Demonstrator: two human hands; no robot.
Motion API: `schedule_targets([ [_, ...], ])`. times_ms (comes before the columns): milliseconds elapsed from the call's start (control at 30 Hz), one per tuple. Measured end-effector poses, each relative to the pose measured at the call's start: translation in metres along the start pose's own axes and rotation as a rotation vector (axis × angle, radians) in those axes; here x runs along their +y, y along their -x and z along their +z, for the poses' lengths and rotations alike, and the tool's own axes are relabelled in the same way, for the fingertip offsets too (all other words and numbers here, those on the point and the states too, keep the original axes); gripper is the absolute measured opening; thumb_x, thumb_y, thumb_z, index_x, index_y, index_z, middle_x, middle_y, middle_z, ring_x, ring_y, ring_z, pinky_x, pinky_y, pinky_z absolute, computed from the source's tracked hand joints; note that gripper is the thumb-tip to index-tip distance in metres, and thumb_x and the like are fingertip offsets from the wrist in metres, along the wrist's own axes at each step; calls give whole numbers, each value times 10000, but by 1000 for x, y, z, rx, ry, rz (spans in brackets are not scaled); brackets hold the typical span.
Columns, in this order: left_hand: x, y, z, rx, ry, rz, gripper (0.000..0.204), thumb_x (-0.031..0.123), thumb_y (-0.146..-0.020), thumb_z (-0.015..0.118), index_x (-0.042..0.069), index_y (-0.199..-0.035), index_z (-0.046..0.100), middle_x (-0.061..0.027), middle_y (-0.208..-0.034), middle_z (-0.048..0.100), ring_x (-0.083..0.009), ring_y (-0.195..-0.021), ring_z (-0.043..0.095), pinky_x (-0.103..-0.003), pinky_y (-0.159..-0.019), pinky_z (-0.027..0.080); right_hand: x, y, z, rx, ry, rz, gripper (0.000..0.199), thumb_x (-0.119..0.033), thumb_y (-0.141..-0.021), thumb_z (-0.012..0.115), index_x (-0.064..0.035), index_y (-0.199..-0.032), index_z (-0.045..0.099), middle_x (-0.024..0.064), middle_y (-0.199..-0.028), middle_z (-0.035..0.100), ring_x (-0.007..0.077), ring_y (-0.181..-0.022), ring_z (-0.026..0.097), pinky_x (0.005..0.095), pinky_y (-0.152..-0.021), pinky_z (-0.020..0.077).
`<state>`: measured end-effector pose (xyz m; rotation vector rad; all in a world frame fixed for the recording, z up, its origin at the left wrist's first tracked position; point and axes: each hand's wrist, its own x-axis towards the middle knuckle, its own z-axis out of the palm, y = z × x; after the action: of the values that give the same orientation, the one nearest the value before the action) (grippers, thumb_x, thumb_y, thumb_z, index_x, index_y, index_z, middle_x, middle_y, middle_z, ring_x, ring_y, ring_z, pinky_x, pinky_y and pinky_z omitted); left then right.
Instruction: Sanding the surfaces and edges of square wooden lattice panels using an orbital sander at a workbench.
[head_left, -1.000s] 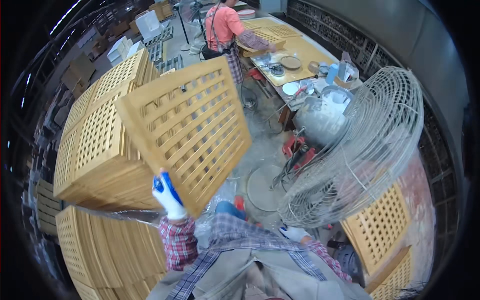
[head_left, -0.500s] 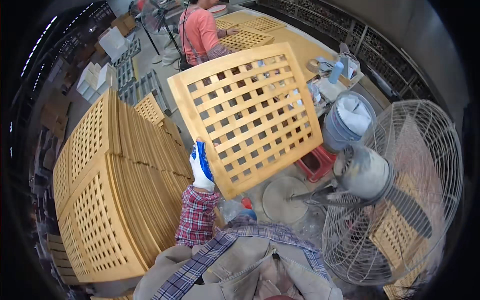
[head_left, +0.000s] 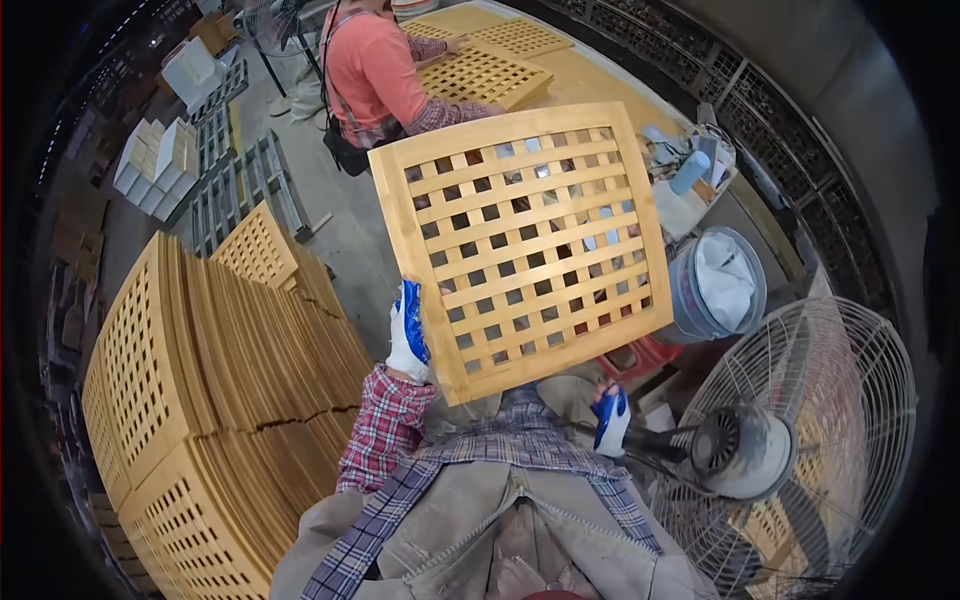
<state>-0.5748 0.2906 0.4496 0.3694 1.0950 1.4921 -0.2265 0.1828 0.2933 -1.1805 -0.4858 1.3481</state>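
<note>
A square wooden lattice panel with a slightly bowed top edge is held up in front of me, tilted. My left hand, in a white glove with blue coating, grips the panel's left edge near its lower corner; some fingers are hidden behind the frame. My right hand, gloved alike with bare fingertips, is below the panel's lower right side, apart from it. Its fingers look curled together, and anything between them is too small to make out.
Tall stacks of lattice panels stand at the left. A caged fan is close at the right, beside a bucket with white material. Another person works at a table holding more panels. Pallets lie farther left.
My right hand has come into view below the panel. The panel and my left hand have shifted slightly right, and the panel is turned a little. My view has shifted too.
</note>
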Motion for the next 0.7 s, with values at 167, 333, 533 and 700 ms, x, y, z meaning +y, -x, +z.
schedule_targets([
  [167,4,-97,44,-4,-23,-57,479,475,-959,492,13,-1029,598,-85,-906,649,-177,-801,644,-325,-721,550,-38,-135,70,-245,-566,22,559,-397,-980,473,-73,-1415,338,134,-1356,488,270,-1256,464,404,-1041,390],
  [333,-2,-206,85,-94,-65,-49,476,471,-960,494,10,-1014,598,-82,-899,645,-167,-794,640,-321,-721,546,-92,-202,140,-227,-728,92,583,-371,-979,474,-94,-1458,291,124,-1403,451,293,-1297,429,454,-1090,350],
  [533,9,-288,97,-197,-40,-177,455,440,-975,483,34,-1161,572,-59,-1014,641,-157,-859,625,-307,-770,531,-94,-274,154,-189,-592,156,536,-317,-966,513,-83,-1419,350,117,-1392,463,296,-1270,460,453,-1073,369],
  [700,-1,-349,136,-135,-54,-3,408,389,-980,500,19,-1118,600,-40,-973,640,-133,-834,624,-277,-747,526,-95,-324,155,-190,-698,162,551,-257,-947,562,-89,-1423,343,81,-1362,489,254,-1250,477,420,-1066,388],
])
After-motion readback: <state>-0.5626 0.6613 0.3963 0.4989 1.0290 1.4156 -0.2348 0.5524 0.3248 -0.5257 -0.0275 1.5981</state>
